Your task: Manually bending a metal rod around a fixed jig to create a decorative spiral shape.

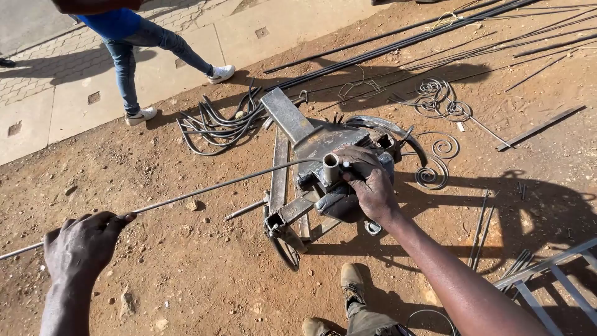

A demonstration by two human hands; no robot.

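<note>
Bare reddish dirt ground [205,274] is seen outdoors, bordered by a pale paved walkway [68,93] on which a passer-by in blue jeans [134,53] is walking. A long thin grey steel rod [205,188] is gripped in the closed left hand [84,246], near its end at lower left; its other end is fed into a dark grey metal bending jig [317,174] standing on the ground. The right hand [367,177] is laid on top of the jig, fingers curled beside a short upright steel tube [331,168]. Finished spiral iron scrolls [438,152] are lying just beyond the jig.
</note>
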